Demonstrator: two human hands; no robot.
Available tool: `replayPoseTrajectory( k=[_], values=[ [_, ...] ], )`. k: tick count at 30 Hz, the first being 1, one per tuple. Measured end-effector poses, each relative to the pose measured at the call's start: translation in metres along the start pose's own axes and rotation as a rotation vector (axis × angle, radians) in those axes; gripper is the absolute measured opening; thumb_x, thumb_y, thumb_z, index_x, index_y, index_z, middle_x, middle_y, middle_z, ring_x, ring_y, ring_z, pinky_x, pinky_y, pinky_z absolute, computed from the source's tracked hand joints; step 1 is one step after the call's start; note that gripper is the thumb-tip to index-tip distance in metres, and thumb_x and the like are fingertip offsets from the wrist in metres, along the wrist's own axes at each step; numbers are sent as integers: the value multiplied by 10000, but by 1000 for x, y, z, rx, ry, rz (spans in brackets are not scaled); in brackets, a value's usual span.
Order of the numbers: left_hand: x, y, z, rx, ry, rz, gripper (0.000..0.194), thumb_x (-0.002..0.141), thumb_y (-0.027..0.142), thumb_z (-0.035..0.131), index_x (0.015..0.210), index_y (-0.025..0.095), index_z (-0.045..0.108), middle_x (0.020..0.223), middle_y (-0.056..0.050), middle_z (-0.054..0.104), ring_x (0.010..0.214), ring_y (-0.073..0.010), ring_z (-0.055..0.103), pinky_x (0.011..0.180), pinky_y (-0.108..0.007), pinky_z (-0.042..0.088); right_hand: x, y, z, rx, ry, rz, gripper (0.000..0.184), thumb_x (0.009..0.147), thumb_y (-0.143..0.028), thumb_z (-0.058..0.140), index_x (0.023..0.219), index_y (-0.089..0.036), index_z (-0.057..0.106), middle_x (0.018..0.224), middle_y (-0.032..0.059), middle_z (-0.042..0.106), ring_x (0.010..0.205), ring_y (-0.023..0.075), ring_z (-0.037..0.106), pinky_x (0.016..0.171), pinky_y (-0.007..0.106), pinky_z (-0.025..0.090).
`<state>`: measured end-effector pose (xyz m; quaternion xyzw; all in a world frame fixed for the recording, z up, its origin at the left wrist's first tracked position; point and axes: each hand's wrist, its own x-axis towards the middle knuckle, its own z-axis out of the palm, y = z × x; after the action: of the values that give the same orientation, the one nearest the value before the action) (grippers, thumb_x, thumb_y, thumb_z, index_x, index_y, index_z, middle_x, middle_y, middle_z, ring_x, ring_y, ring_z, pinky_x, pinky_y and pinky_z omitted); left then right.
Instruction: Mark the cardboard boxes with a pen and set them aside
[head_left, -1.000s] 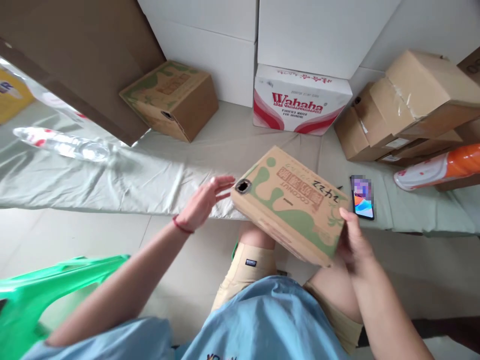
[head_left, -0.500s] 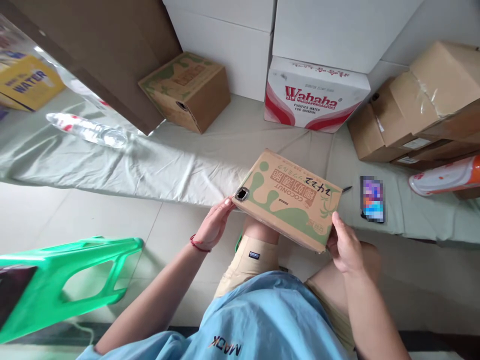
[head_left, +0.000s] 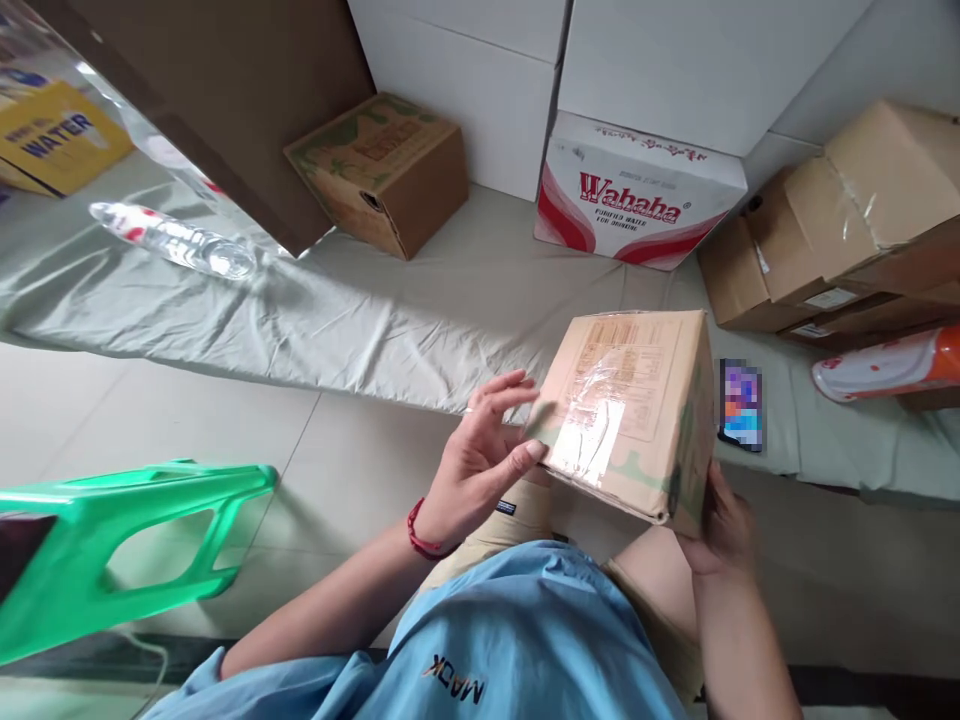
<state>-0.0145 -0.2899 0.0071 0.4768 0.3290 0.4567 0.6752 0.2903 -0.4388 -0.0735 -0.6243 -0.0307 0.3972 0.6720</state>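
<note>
Both hands are at a brown carton [head_left: 622,400], which is tilted, with a pale face carrying a printed panel and shiny clear tape turned up. The carton overlaps the near edge of the cloth-covered tabletop [head_left: 420,330] in view, right of that edge's middle, its lower end out over the lap. Cannot tell whether its far end touches the cloth.

Right hand [head_left: 729,530]: grasping the carton at its lower right side, fingers against the green-printed side face.
Left hand [head_left: 474,462]: red wristband [head_left: 424,532] on the wrist; thumb tip at the carton's left edge near the lower corner, fingers extended and spread beside that edge. Cannot tell whether it grips.

Phone [head_left: 740,405]: flat by the near edge, just right of the carton; screen blurred out.
Orange-and-white bottle [head_left: 892,362]: lying farther right, in front of stacked brown boxes [head_left: 832,225].
Wahaha box [head_left: 637,195]: white and red, at the back edge against the white panels [head_left: 457,90].
Green-printed box [head_left: 382,170]: left of it along the back, beside a large brown board [head_left: 217,100].
Clear bottle [head_left: 176,240]: lying on its side toward the left end.
Yellow box [head_left: 64,140]: marked WATER, at the far left corner in view.
Green stool [head_left: 82,530]: on the floor, left of the person.
</note>
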Motion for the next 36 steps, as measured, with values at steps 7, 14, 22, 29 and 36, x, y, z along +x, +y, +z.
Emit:
replayPoseTrajectory(
  k=[7, 14, 22, 29, 36],
  values=[
    [4, -3, -30, -212, -190, -365, 473, 923, 436, 883, 1348, 237, 827, 1346, -134, 811, 1326, -391, 725, 1096, -469, 598, -15, -3, 11, -31, 85, 69, 472, 733, -609, 969, 1031, -258, 861, 1098, 47, 869, 1119, 302, 813, 1026, 488, 686],
    [-1, -25, -60, -167, 23, -526, 436, 851, 566, 905, 1152, 252, 881, 1041, -51, 863, 924, -256, 799, 768, -313, 633, -60, -22, 48, -415, -3, -270, 488, 929, -681, 778, 1101, -232, 859, 1171, 102, 849, 1156, 292, 770, 973, 386, 649],
    [-10, -50, -93, -205, 41, -687, 519, 694, 616, 999, 1066, 266, 903, 1230, -106, 863, 1146, -394, 821, 968, -497, 706, -90, -63, 74, -795, -238, -640, 406, 1009, -520, 717, 1320, -274, 807, 988, 91, 825, 1056, 304, 791, 942, 385, 654],
    [-9, -33, -77, -144, -127, -556, 626, 834, 565, 947, 1396, 334, 797, 1439, -105, 781, 1343, -399, 731, 977, -428, 685, -58, -49, 14, -470, -193, -361, 459, 798, -455, 949, 1198, -256, 845, 1110, 82, 837, 923, 237, 766, 738, 284, 609],
    [8, -23, -50, -29, -462, -337, 731, 983, 433, 854, 1648, 376, 555, 1663, -112, 578, 1375, -300, 676, 1085, -376, 619, -46, -13, -30, -170, -11, -287, 456, 680, -457, 1012, 1078, -295, 860, 1034, 67, 858, 987, 265, 813, 841, 363, 645]
  ],
)
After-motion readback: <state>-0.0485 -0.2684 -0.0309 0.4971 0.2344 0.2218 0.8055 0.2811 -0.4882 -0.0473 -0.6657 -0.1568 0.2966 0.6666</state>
